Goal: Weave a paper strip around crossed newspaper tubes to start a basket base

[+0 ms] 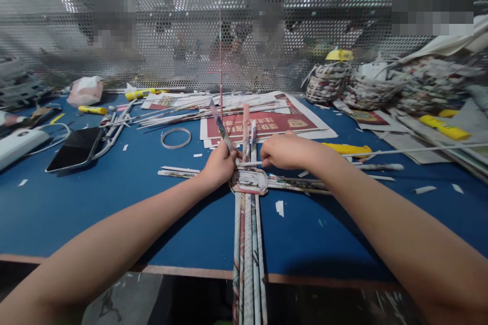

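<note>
A cross of rolled newspaper tubes (247, 244) lies on the blue table, its near arm reaching over the front edge. At its middle is a small woven rectangle (249, 182) with a tube wound around it. My left hand (220, 164) is closed at the rectangle's far left corner, gripping a paper tube (220, 123) that sticks up, tilted. Just right of it, the curled fingers of my right hand (281, 151) pinch a thin white paper tube (249, 164), which runs between the hands across the far tubes. Its fingertips are partly hidden.
Newspaper sheets (308, 124) and loose tubes (183, 116) lie behind the hands. A tape ring (176, 138), phone (76, 148) and glue stick (92, 110) are left. Woven baskets (328, 84) and a yellow tool (346, 149) are right. A perforated metal screen (152, 56) stands behind.
</note>
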Tool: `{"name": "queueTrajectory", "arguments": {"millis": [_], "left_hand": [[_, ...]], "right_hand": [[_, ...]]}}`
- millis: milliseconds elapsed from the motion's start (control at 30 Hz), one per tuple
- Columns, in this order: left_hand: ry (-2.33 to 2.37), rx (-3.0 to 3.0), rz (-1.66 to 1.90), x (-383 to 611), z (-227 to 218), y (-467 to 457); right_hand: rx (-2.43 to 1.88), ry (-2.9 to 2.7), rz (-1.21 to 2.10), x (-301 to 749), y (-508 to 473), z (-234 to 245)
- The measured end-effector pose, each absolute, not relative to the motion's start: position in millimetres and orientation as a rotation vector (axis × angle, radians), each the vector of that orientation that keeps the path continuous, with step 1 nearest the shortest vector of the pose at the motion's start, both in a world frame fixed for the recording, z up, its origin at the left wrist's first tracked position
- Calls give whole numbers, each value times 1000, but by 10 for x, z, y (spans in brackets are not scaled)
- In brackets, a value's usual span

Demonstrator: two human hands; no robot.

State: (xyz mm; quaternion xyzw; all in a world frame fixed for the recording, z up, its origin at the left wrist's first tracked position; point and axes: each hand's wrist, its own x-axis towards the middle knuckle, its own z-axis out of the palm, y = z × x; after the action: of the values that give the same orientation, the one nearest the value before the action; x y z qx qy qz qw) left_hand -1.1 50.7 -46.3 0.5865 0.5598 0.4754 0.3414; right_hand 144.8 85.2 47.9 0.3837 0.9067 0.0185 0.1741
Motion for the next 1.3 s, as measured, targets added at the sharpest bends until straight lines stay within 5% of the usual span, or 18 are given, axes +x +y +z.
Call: {"name": "queueTrajectory", "arguments": {"millis": [500,700,933,1300], "left_hand": [[1134,1506,1000,-110,-306,481],[940,1897,609,-342,-82,455],[1342,2310,214,-389,67,421],[1517,2244,109,-373,15,436]], "right_hand": [[1137,2659,274,1357,812,357],[1173,2655,396,1333,753,363],[1176,2660,411,1337,788,333],[1206,2628,318,1323,789,363]]}}
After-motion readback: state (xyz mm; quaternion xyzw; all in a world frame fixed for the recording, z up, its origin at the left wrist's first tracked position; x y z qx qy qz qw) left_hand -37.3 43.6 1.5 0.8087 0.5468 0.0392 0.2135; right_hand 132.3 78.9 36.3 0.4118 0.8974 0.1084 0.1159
